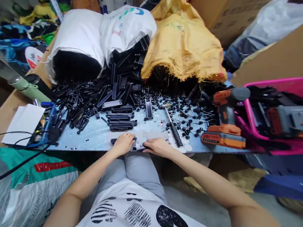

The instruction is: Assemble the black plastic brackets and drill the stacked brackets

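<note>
At the near edge of the table, my left hand (124, 144) is closed over a long black plastic part (113, 141), its ends showing on both sides of the fingers. My right hand (157, 147) is closed at the end of a second dark part (137, 146), which lies between the two hands; the fingers hide much of it. Just beyond my left hand is a stack of long black plastic parts (122, 124). A single black part (148, 108) stands apart to the right of the stack. A small hammer (173, 125) lies beyond my right hand.
Black pieces spill from two white sacks (78, 34) and a yellow sack (182, 48). Small black-headed pins (192, 118) are scattered at right. An orange cordless drill (225, 120) stands near a pink basket (286, 81). White paper (22, 123) and a green bottle (26, 87) are left.
</note>
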`<move>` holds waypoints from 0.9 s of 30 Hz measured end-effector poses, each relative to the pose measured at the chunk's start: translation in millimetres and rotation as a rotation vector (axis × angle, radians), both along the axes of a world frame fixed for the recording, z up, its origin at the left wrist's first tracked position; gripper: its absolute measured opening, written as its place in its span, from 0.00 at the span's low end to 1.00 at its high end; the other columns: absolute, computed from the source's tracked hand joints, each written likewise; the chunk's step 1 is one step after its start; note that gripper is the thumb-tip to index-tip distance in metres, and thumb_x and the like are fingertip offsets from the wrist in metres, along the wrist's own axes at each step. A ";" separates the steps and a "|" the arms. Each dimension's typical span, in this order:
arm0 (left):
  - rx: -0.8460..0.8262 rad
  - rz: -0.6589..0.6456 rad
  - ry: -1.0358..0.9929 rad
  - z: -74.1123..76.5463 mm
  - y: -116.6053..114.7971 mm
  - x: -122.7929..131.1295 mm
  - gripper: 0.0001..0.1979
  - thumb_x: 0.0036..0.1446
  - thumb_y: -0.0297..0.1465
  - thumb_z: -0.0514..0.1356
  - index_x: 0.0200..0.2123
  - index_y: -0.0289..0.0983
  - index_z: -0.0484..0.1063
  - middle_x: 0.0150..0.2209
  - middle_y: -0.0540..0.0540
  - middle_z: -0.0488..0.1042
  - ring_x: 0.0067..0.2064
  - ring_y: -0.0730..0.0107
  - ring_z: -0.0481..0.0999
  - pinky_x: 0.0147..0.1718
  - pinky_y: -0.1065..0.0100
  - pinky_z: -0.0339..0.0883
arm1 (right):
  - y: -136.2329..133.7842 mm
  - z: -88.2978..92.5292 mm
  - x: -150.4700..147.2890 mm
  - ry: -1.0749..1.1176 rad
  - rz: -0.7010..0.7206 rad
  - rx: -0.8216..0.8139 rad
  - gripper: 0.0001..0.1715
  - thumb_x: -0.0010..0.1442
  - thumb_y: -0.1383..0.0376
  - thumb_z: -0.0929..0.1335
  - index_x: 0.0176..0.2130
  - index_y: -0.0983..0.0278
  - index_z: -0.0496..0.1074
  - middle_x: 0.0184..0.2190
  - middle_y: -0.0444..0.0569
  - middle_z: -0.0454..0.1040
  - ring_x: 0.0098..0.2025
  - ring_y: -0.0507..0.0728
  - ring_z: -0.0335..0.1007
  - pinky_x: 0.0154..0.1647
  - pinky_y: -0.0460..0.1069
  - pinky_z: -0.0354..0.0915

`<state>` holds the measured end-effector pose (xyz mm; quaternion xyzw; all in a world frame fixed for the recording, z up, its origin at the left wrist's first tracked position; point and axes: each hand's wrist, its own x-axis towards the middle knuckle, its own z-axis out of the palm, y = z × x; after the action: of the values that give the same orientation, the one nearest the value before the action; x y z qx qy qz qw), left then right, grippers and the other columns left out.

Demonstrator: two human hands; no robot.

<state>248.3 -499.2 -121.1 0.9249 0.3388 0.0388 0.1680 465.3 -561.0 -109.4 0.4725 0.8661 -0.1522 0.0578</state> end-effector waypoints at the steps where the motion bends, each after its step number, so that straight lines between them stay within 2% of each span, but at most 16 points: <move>1: 0.005 -0.008 0.004 0.9 -0.1 -0.3 0.16 0.64 0.34 0.48 0.52 0.34 0.64 0.45 0.40 0.71 0.48 0.60 0.68 0.48 0.59 0.62 | 0.2 -2.7 -4.4 -0.012 -0.013 0.013 0.21 0.65 0.50 0.58 0.42 0.62 0.68 0.35 0.49 0.72 0.35 0.55 0.71 0.29 0.46 0.53; 3: 0.015 -0.010 -0.001 2.8 -1.1 -1.9 0.20 0.62 0.41 0.51 0.52 0.35 0.63 0.47 0.39 0.69 0.50 0.56 0.67 0.49 0.57 0.61 | -0.2 -4.7 -11.1 -0.032 -0.053 0.035 0.22 0.66 0.49 0.57 0.43 0.62 0.68 0.35 0.49 0.72 0.34 0.55 0.70 0.28 0.45 0.51; 5: 0.016 -0.008 -0.023 3.4 -2.9 -4.7 0.29 0.54 0.49 0.57 0.51 0.35 0.62 0.48 0.38 0.69 0.50 0.53 0.68 0.49 0.55 0.62 | -2.8 -1.7 -15.7 -0.051 -0.084 0.056 0.24 0.66 0.48 0.56 0.43 0.62 0.68 0.36 0.50 0.72 0.35 0.55 0.70 0.29 0.46 0.51; 7: 0.018 -0.003 -0.066 2.0 -5.1 -8.2 0.34 0.47 0.52 0.61 0.50 0.35 0.62 0.48 0.38 0.69 0.49 0.52 0.69 0.47 0.55 0.63 | -7.2 5.0 -19.8 -0.069 -0.097 0.089 0.25 0.66 0.49 0.54 0.44 0.62 0.67 0.37 0.51 0.72 0.37 0.55 0.69 0.31 0.46 0.51; 12: 0.057 0.013 -0.230 -6.1 -9.1 -16.4 0.24 0.51 0.45 0.61 0.46 0.36 0.63 0.43 0.40 0.71 0.45 0.56 0.72 0.44 0.60 0.66 | -13.3 24.3 -31.0 -0.115 -0.092 0.207 0.24 0.68 0.52 0.53 0.46 0.64 0.66 0.38 0.54 0.71 0.38 0.57 0.67 0.34 0.48 0.52; 18: 0.106 0.008 -0.342 -8.3 -7.6 -18.6 0.20 0.51 0.38 0.61 0.45 0.35 0.64 0.41 0.41 0.72 0.44 0.58 0.73 0.41 0.62 0.67 | -3.2 36.6 -32.8 -0.097 -0.021 0.196 0.22 0.69 0.56 0.53 0.47 0.67 0.65 0.38 0.56 0.70 0.38 0.57 0.65 0.36 0.49 0.52; 21: 0.089 0.018 -0.314 -6.7 -6.7 -18.4 0.20 0.51 0.40 0.62 0.43 0.36 0.65 0.40 0.42 0.73 0.43 0.59 0.74 0.39 0.63 0.68 | -0.8 31.6 -30.1 -0.099 -0.015 0.220 0.22 0.69 0.55 0.54 0.48 0.66 0.66 0.37 0.54 0.70 0.38 0.56 0.65 0.35 0.48 0.51; 25: 0.034 -0.031 -0.171 -3.7 -5.8 -14.1 0.21 0.51 0.44 0.61 0.42 0.36 0.66 0.39 0.43 0.73 0.41 0.59 0.74 0.37 0.63 0.68 | -2.6 10.7 -18.6 -0.043 0.038 0.225 0.24 0.68 0.53 0.54 0.46 0.66 0.68 0.36 0.53 0.71 0.37 0.56 0.64 0.35 0.48 0.52; 27: 0.015 -0.090 -0.118 -1.6 -3.0 0.2 0.25 0.52 0.46 0.61 0.46 0.35 0.65 0.42 0.41 0.72 0.44 0.56 0.73 0.40 0.61 0.67 | -5.7 -1.1 -2.9 0.017 -0.033 0.239 0.24 0.67 0.52 0.56 0.44 0.65 0.69 0.37 0.52 0.72 0.39 0.56 0.64 0.38 0.49 0.53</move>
<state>248.5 -502.3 -122.8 0.9366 0.2860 0.0883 0.1824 462.4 -566.7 -110.5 0.4888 0.8708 -0.0527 -0.0089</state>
